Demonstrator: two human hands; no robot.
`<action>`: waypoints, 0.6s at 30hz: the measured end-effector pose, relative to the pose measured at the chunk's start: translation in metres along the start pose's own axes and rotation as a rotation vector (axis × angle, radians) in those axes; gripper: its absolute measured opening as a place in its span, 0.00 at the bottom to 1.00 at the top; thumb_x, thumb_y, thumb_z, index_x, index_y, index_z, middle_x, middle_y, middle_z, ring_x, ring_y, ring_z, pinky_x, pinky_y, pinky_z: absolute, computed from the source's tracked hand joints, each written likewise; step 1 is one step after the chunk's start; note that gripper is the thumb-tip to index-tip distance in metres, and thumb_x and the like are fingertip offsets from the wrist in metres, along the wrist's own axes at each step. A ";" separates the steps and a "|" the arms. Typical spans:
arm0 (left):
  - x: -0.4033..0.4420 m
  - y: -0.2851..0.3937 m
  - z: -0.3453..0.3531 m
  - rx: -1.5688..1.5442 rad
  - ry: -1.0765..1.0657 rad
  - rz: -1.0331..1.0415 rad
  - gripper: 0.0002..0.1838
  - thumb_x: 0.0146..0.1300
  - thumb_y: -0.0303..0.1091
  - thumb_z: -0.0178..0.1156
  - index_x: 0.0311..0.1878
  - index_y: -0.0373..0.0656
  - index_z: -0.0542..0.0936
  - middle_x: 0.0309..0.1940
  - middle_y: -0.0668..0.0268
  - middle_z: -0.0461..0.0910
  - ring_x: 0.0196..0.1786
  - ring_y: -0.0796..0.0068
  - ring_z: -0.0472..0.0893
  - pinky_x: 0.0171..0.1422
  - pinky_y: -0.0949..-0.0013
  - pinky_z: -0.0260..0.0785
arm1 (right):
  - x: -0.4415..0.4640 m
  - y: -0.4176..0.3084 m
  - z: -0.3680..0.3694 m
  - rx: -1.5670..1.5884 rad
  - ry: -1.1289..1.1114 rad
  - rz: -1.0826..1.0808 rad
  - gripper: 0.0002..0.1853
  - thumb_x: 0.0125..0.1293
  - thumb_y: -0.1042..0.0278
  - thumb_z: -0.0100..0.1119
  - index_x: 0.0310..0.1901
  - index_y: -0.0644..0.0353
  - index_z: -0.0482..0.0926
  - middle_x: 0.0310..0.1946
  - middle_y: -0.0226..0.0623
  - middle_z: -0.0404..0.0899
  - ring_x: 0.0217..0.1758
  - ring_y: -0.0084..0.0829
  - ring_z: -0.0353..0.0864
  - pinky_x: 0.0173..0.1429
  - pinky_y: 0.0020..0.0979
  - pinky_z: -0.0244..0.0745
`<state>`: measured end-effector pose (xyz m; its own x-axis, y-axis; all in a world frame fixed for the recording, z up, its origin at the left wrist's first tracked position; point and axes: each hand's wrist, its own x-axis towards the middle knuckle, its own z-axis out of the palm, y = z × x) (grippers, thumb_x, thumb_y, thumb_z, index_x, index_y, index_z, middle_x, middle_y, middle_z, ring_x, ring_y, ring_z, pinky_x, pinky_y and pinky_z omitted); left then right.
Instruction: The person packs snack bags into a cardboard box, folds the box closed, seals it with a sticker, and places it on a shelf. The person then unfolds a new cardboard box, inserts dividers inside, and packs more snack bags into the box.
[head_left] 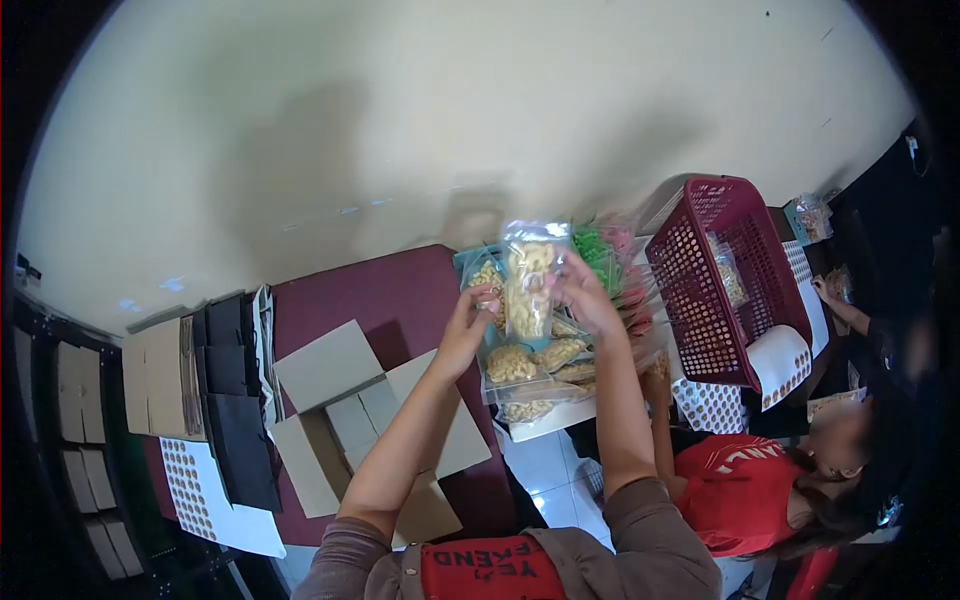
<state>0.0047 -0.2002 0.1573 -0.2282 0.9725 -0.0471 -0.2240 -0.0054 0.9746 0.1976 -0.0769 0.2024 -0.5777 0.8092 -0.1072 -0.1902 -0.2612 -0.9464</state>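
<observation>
A clear pouch of pale, puffy snack pieces (530, 290) is upright between my hands, its shiny top edge uppermost. My left hand (470, 325) pinches at the pouch's left edge with curled fingers. On the other side, my right hand (588, 297) grips the right edge, its fingertips over the front. A small round spot shows near those fingertips; I cannot make out whether it is a label. Below and behind lie several more filled snack pouches (512, 364), piled in and around a light-coloured tray.
An open cardboard box (325, 465) stands on the maroon table (360, 290) at left, beside stacked folded cartons (235, 400) and a sticker sheet (200, 490). Right are green packets (597, 252), a maroon basket (700, 300), another sticker sheet (708, 405) and a red-shirted person (735, 490).
</observation>
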 end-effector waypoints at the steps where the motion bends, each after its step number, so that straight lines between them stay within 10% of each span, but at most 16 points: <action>1: -0.005 0.006 0.005 -0.031 -0.086 -0.059 0.24 0.72 0.35 0.59 0.68 0.42 0.66 0.56 0.62 0.77 0.56 0.75 0.76 0.62 0.70 0.67 | -0.010 0.011 0.007 -0.047 0.018 -0.032 0.26 0.69 0.74 0.61 0.68 0.63 0.67 0.56 0.36 0.77 0.58 0.25 0.76 0.61 0.28 0.72; 18: -0.165 0.076 0.000 0.312 0.145 0.249 0.23 0.75 0.48 0.52 0.56 0.34 0.70 0.46 0.51 0.82 0.50 0.65 0.81 0.56 0.63 0.71 | -0.153 0.045 0.178 -0.145 0.140 -0.161 0.18 0.75 0.62 0.57 0.57 0.67 0.75 0.47 0.34 0.82 0.50 0.22 0.78 0.58 0.27 0.72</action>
<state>0.0255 -0.3606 0.2396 -0.3753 0.9072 0.1900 0.1476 -0.1438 0.9785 0.1365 -0.3061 0.2306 -0.4315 0.9020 0.0164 -0.1494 -0.0535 -0.9873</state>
